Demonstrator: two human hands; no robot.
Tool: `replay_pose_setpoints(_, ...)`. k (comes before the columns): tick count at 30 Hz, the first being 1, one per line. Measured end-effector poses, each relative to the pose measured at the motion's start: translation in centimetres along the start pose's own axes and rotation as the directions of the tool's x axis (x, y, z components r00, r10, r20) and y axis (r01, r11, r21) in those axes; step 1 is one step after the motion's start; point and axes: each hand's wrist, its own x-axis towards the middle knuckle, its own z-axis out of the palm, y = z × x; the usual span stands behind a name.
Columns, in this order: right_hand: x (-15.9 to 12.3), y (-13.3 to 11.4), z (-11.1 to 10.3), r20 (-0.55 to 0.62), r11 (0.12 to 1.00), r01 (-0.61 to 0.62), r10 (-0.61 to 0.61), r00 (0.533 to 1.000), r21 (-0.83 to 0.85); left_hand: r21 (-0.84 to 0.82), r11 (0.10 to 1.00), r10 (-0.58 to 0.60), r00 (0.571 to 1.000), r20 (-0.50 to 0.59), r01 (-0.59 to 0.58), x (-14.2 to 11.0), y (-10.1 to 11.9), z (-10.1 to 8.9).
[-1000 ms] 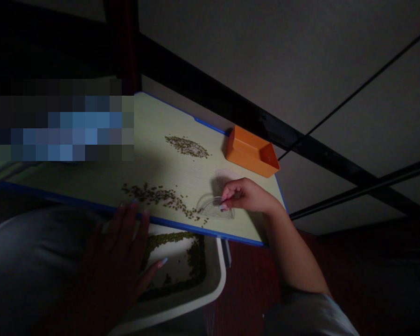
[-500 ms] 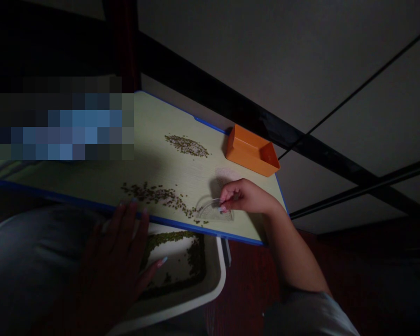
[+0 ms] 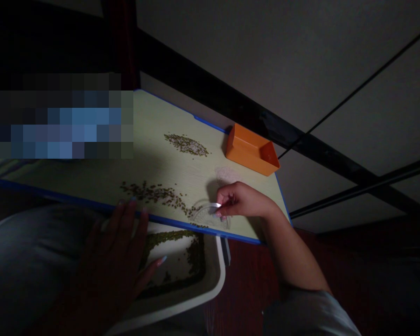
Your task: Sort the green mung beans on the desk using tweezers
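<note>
My right hand pinches a clear protractor at its upper right and holds it against the pale board by the blue front edge. The protractor's left side touches the tail of a loose band of small green beans mixed with pale grains. Fingers spread, my left hand lies in shadow with its fingertips near the board's edge, holding nothing. Beneath that edge stands a white tub with green beans along its inner sides.
An orange box stands at the board's far right corner. A second bean and grain pile lies farther back, and a patch of pale grains is behind my right hand. Dark-trimmed panels rise behind. The left is pixelated.
My right hand has shifted slightly left and toward the front edge with the protractor, which has turned a little. Beans by it have been pushed against the blue edge. My left hand stays put.
</note>
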Motion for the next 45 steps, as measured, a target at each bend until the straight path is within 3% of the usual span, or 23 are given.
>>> replay_pose_setpoints(14,0.5,0.2,0.3,0.056,0.986,-0.059,0.050,0.997,0.156,0.003,1.000,0.009,1.000,-0.007,-0.009,0.0,0.0,-0.1)
replay_pose_setpoints(18,0.2,0.2,0.0,0.020,0.983,-0.041,0.038,0.999,0.178,-0.001,1.000,0.003,1.000,-0.007,-0.003,0.0,0.0,-0.2)
replay_pose_setpoints(23,-0.1,0.7,-0.5,-0.043,0.984,-0.029,0.037,0.998,0.174,0.001,1.000,0.003,1.000,-0.001,-0.003,0.1,0.0,-0.2)
replay_pose_setpoints(38,0.2,0.6,0.0,-0.006,0.994,0.021,-0.021,1.000,0.107,-0.007,1.000,0.004,1.000,-0.021,-0.004,0.0,-0.1,-0.1)
replay_pose_setpoints(45,-0.1,1.4,-1.4,-0.125,1.000,0.002,0.000,0.992,0.020,-0.003,1.000,-0.002,1.000,0.004,0.002,-0.1,0.1,-0.3)
